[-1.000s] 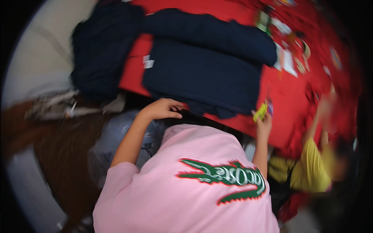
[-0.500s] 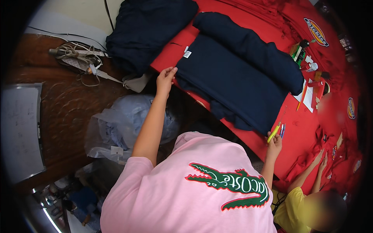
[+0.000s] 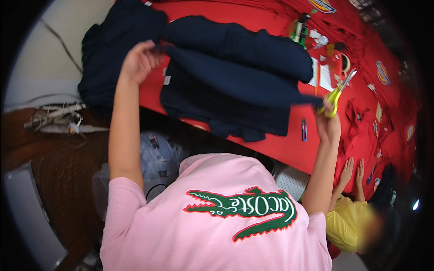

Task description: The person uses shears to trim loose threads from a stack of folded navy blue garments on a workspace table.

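Observation:
A navy garment (image 3: 235,74) is stretched between my hands, its near layer lifted over more folded navy cloth (image 3: 212,106) on the red-covered table (image 3: 280,147). My left hand (image 3: 143,63) pinches its left end, somewhat smeared by motion. On the other side my right hand (image 3: 327,124) is closed round yellow-handled scissors (image 3: 337,94), blades pointing up and away, and also grips the garment's right end. A white label (image 3: 167,80) shows at the cloth's left edge. Behind the stretched layer lies a thick navy roll of cloth (image 3: 244,43).
Another navy pile (image 3: 122,49) is at the far left. A blue cutter (image 3: 304,129), a paper sheet (image 3: 322,74) and a tape roll (image 3: 346,63) lie to the right. Beyond are red garments (image 3: 361,27); a co-worker in yellow (image 3: 348,223) sits at the right. Bagged clothes (image 3: 158,156) stand below the table.
Both hands have moved away from me, lifting the garment's near layer up and over. The scissors have turned and now point away. The view has shifted to the right.

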Action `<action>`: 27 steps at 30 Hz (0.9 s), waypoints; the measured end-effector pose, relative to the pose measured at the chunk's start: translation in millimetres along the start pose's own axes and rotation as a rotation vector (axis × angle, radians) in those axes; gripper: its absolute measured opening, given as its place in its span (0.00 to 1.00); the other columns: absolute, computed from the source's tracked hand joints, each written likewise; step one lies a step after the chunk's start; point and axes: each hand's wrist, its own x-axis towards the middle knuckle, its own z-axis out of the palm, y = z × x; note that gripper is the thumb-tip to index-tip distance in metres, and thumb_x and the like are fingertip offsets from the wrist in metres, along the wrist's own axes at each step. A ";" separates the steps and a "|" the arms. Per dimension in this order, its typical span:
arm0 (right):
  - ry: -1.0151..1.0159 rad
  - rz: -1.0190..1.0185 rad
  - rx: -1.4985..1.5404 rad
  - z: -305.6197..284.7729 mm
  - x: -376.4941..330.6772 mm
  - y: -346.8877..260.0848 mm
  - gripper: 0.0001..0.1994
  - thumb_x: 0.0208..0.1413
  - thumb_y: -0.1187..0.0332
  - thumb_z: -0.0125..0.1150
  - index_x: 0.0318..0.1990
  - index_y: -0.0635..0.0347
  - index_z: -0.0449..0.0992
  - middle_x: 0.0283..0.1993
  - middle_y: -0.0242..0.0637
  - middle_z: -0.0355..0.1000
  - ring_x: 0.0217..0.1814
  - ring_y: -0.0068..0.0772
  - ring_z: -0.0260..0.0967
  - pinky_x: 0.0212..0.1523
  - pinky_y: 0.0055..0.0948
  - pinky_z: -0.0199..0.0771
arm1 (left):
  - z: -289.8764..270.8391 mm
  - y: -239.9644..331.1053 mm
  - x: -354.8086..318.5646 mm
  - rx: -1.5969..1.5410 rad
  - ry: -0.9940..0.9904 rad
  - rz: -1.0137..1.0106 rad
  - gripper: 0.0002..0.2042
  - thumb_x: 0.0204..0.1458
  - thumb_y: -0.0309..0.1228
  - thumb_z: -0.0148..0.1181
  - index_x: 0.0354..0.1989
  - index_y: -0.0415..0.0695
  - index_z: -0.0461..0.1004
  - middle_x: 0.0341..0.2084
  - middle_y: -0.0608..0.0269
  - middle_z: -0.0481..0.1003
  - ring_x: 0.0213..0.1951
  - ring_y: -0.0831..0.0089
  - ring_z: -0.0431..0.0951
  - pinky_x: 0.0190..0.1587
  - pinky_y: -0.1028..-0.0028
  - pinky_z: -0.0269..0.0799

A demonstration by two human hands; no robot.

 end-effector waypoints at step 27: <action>0.188 0.003 -0.703 -83.8 -48.4 141.4 0.12 0.63 0.83 0.60 0.53 0.71 0.73 0.40 0.39 0.80 0.42 0.24 0.80 0.43 0.21 0.77 | -62.5 -169.3 -111.5 0.370 0.559 -0.143 0.18 0.65 0.41 0.67 0.55 0.41 0.80 0.42 0.64 0.82 0.40 0.76 0.83 0.41 0.76 0.76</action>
